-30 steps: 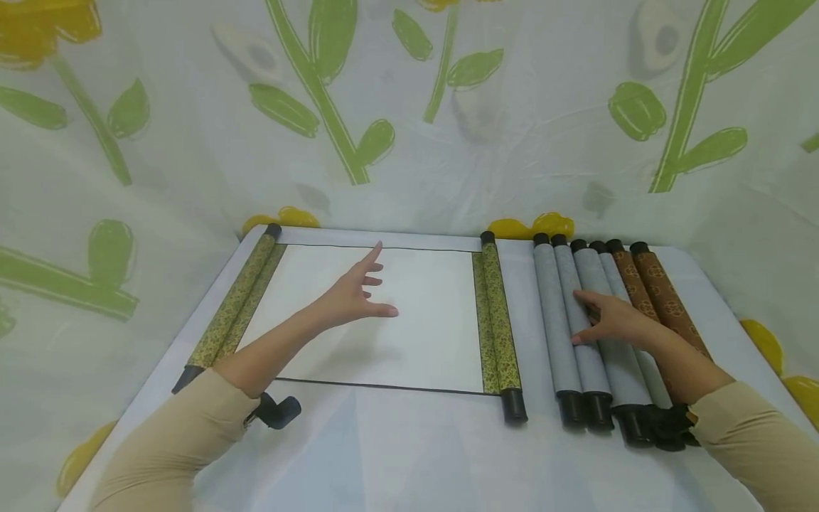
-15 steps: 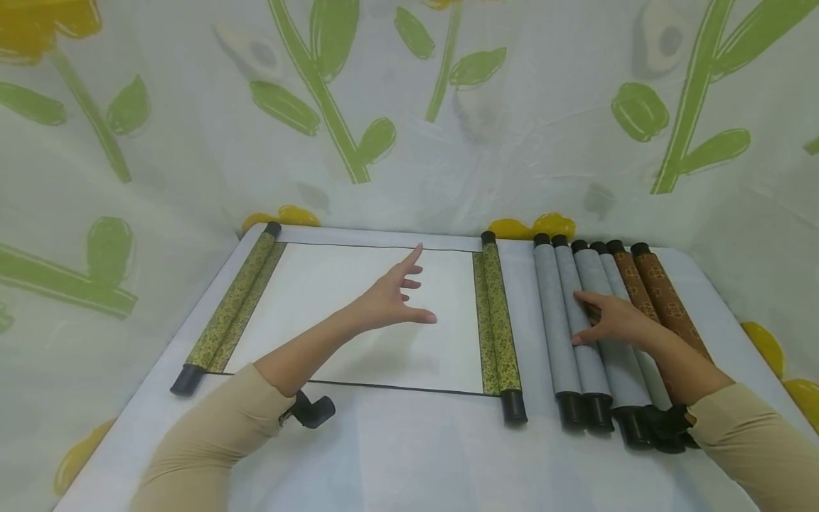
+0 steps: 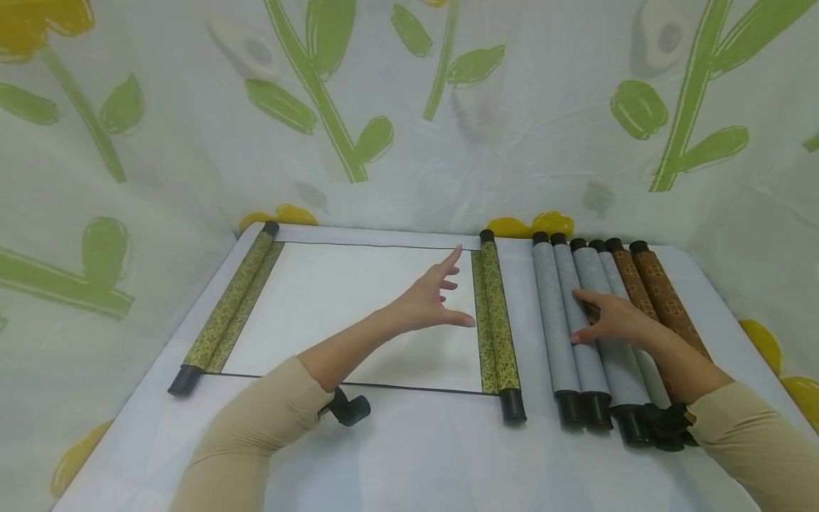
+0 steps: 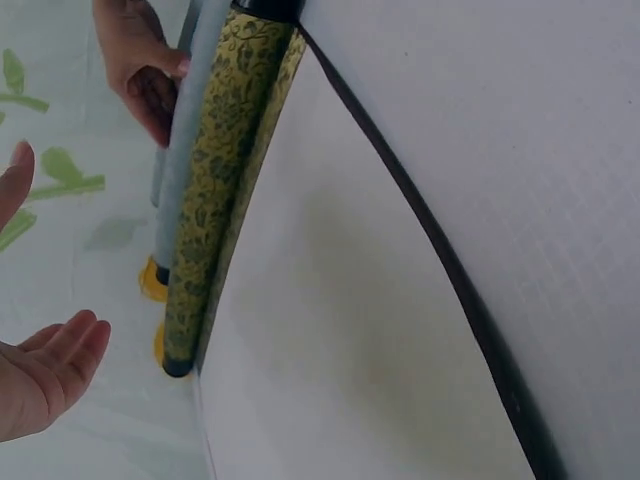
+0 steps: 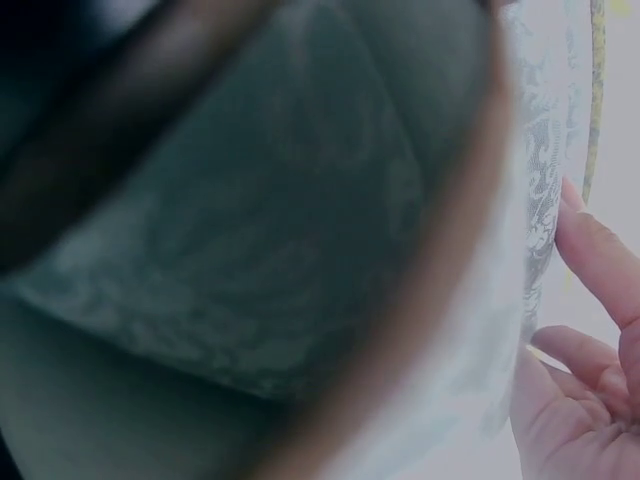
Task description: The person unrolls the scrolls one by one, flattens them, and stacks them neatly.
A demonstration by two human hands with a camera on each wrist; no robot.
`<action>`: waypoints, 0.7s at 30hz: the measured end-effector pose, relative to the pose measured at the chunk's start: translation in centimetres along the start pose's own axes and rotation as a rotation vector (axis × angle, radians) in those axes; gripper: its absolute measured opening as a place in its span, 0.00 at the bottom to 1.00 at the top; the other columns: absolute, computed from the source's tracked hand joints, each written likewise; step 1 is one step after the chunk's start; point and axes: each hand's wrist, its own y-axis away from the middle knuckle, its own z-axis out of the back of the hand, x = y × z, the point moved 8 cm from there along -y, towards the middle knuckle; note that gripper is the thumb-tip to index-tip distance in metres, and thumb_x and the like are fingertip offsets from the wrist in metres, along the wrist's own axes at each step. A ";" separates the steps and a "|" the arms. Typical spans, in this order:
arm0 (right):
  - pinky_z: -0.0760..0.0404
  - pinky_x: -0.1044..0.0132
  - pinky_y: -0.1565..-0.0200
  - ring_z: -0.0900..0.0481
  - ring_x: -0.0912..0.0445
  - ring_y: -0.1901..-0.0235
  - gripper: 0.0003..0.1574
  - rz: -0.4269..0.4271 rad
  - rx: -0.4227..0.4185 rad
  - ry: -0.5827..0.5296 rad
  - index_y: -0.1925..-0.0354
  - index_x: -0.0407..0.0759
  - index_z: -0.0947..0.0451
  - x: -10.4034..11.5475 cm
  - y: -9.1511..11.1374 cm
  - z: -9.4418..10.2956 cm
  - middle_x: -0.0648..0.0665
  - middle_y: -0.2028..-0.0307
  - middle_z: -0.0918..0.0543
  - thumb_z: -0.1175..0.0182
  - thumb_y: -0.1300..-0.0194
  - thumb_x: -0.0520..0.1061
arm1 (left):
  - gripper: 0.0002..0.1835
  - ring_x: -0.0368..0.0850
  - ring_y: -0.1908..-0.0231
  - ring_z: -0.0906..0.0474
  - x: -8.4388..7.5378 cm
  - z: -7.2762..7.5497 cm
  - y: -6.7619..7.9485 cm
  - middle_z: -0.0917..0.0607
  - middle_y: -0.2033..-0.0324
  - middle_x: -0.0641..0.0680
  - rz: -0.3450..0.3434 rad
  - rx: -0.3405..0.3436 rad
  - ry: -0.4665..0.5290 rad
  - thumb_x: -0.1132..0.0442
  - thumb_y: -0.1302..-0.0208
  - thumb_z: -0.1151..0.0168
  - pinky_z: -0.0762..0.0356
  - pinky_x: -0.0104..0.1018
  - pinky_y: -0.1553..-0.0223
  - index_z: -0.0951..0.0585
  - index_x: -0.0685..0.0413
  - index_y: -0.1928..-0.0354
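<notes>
White table (image 3: 416, 462): we have every roll lying on it, and its flat top could let anything round travel once nudged.
Open scroll (image 3: 339, 291): it lies spread across the left and middle, with a yellow-green roller (image 3: 499, 313) at its right end and another at its left. Neither is pressed down, so if the scroll is springy, an end could curl inward.
Grey rolls (image 3: 550, 320): four sit side by side, right of the scroll; a sideways shove could send one into its neighbours or that roller.
Brown rolls (image 3: 665, 288): two end the row, nearest the table's right edge; pushed that way, they could drift off.
Left hand (image 3: 425, 302): fingers apart, nothing between them, above the scroll near its right end; lowered hard, they could crease it.
Right hand (image 3: 614, 318): thumb and forefinger apart, bent, tips at the second grey roll; we cannot tell grip from rest. Pulling away fast could drag that roll askew.
Black wrist camera (image 3: 350, 409): by our left cuff (image 3: 320, 387), it could snag the scroll's near edge if the arm drops.
</notes>
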 end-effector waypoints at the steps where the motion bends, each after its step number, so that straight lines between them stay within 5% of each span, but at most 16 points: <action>1: 0.33 0.40 0.43 0.39 0.29 0.39 0.68 -0.002 0.000 0.001 0.32 0.24 0.50 0.0 0.0 0.0 0.18 0.36 0.47 0.26 0.56 0.57 | 0.63 0.52 0.36 0.35 -0.1 -0.5 -0.3 0.41 0.31 0.57 -0.008 0.010 -0.008 0.55 0.53 0.25 0.31 0.45 0.41 0.63 0.37 0.26; 9: 0.33 0.40 0.44 0.38 0.30 0.39 0.68 -0.021 0.000 0.020 0.31 0.26 0.50 0.0 -0.1 0.0 0.18 0.35 0.46 0.26 0.57 0.58 | 0.65 0.57 0.36 0.35 -0.8 -3.6 -2.3 0.44 0.31 0.62 -0.073 0.059 -0.072 0.51 0.52 0.25 0.27 0.42 0.45 0.66 0.42 0.26; 21: 0.33 0.39 0.44 0.39 0.29 0.39 0.69 -0.023 -0.015 0.040 0.32 0.25 0.49 -0.1 -0.2 0.0 0.18 0.36 0.44 0.25 0.58 0.59 | 0.62 0.53 0.38 0.32 -1.9 -7.2 -3.9 0.44 0.30 0.58 -0.030 0.060 0.050 0.53 0.51 0.26 0.25 0.34 0.50 0.64 0.38 0.26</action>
